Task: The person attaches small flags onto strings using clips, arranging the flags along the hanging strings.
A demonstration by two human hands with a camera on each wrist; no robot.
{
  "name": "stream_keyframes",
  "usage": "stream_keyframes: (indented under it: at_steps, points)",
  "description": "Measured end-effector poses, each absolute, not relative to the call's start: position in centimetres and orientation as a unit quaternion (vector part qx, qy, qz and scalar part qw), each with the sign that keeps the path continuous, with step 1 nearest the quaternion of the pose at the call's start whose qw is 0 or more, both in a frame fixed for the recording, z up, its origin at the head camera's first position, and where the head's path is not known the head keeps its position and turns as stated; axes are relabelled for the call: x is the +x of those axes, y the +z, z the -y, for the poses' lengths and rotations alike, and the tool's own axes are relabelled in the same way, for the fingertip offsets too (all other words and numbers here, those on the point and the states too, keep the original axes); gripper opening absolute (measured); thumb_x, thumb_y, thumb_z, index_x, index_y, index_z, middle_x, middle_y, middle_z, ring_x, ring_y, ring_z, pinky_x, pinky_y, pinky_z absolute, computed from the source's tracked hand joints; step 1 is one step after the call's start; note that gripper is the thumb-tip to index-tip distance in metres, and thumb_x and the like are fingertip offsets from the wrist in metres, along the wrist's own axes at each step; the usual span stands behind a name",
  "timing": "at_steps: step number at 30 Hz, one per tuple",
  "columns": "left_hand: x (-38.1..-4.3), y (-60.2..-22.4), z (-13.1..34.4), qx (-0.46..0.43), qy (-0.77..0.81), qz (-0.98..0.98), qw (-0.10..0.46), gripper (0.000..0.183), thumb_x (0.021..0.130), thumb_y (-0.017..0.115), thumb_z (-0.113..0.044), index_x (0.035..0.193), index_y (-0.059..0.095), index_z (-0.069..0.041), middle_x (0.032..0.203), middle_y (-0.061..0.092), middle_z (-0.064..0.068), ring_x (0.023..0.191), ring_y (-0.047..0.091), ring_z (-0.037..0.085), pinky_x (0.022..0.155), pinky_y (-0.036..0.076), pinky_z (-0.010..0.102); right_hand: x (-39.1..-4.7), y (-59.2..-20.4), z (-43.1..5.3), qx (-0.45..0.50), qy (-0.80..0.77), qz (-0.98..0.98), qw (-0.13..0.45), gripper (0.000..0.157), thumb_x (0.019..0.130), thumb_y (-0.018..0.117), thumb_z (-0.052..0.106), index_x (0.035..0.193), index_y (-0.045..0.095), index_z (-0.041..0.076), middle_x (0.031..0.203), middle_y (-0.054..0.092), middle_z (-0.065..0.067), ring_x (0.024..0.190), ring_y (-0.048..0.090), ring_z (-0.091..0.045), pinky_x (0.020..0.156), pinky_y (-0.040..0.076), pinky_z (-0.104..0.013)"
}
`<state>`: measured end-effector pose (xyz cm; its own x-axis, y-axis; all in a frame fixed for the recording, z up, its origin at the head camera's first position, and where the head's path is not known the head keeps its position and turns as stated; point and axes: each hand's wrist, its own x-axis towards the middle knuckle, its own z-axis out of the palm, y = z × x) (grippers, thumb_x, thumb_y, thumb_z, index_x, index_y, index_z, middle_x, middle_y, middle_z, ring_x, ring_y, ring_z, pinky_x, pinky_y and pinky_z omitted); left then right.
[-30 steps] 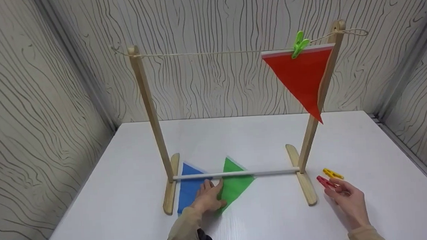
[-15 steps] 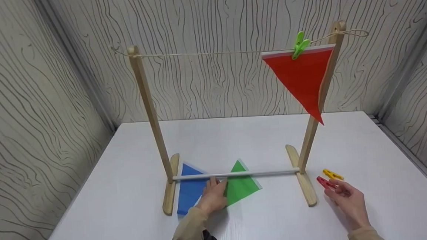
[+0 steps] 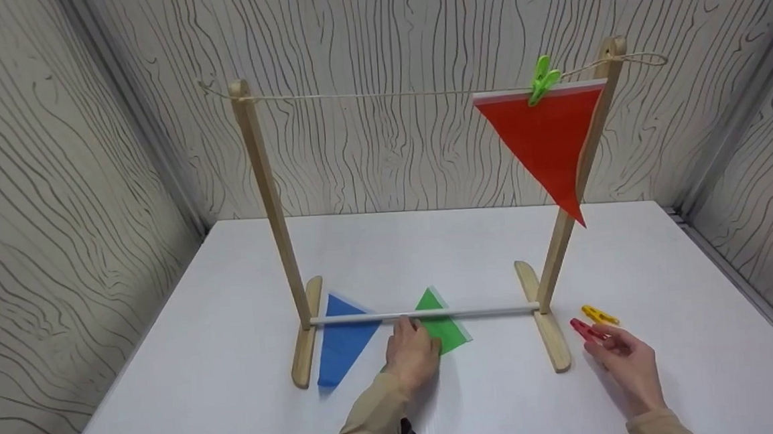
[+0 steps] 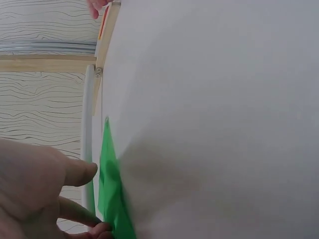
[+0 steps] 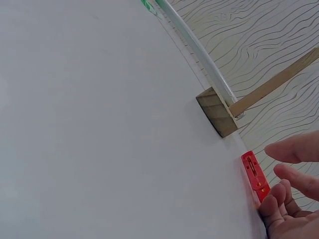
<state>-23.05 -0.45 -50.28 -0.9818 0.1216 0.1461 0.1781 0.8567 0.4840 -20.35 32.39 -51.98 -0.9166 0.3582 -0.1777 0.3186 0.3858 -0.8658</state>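
Observation:
In the head view my left hand (image 3: 413,355) lies at the left part of a green triangular pennant (image 3: 453,337), which passes under the stand's white bar. The left wrist view shows the thumb (image 4: 82,173) apart from the pennant, while lower fingers touch its fabric. My right hand (image 3: 630,363) is at a red clothespin (image 3: 587,329) lying on the table. In the right wrist view, its thumb and fingers are spread beside the clothespin (image 5: 255,174), not closed round it; curled lower fingers hide its near end. A blue pennant (image 3: 346,343) lies left of my left hand.
A wooden stand with two posts (image 3: 270,204) carries a string (image 3: 366,97). On it a green clothespin (image 3: 542,81) holds a red pennant (image 3: 546,140) near the right post. A yellow clothespin (image 3: 599,315) lies behind the red one. Wood-patterned walls (image 3: 375,30) enclose the table.
My left hand has moved right, off the blue pennant. The green pennant has turned and shifted rightward, away from the blue one. My right hand has stayed by the red clothespin.

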Motion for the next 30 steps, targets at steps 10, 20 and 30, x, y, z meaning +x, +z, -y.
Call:
stream_keyframes:
  at_steps: [10,20,30]
  points:
    - [-23.1,-51.0,0.4,-0.084,-0.224,0.965,0.109,0.023,0.092,0.069,-0.017,0.086,0.069,0.006,0.096,0.059,0.014,0.085,0.065,0.031,0.074,0.053,0.047,-20.4,-51.9,-32.4,-0.206,0.522,0.828,0.011,0.054,0.098,0.065,0.019,0.144,0.047,-0.002,0.092,0.055,0.004,0.084,0.05,-0.01,0.068,0.048,-0.016]
    - [-23.9,-51.1,0.4,-0.09,-0.187,0.963,0.171,0.018,0.088,0.075,-0.016,0.085,0.075,0.002,0.081,0.06,0.01,0.06,0.061,0.021,0.054,0.053,0.034,-20.3,-52.0,-32.4,-0.204,0.506,0.837,0.025,0.052,0.096,0.066,0.018,0.14,0.051,-0.003,0.091,0.054,0.003,0.08,0.05,-0.008,0.066,0.048,-0.017]
    - [-24.4,-51.6,0.3,-0.083,-0.217,0.961,0.151,0.018,0.089,0.074,-0.015,0.087,0.074,0.003,0.082,0.058,0.011,0.06,0.06,0.021,0.054,0.052,0.036,-20.5,-52.0,-32.3,-0.216,0.521,0.825,0.017,0.054,0.098,0.066,0.021,0.144,0.048,-0.002,0.094,0.054,0.003,0.084,0.049,-0.01,0.067,0.046,-0.017]
